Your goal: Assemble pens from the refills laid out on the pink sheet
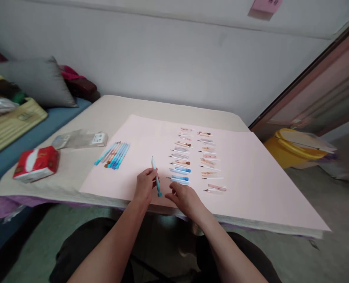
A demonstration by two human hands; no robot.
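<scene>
Nothing I can actually make out as text here, folks
Pink note (pixel 265 5) up on the wall (pixel 168 59) has some dark characters, but they're right at the top edge and too fuzzy to call. White label (pixel 98 138) on the clear bag (pixel 80 140) has tiny dark print, just smudge. Dark mark on the tan panel (pixel 12 127), far left: blurry too.
</scene>
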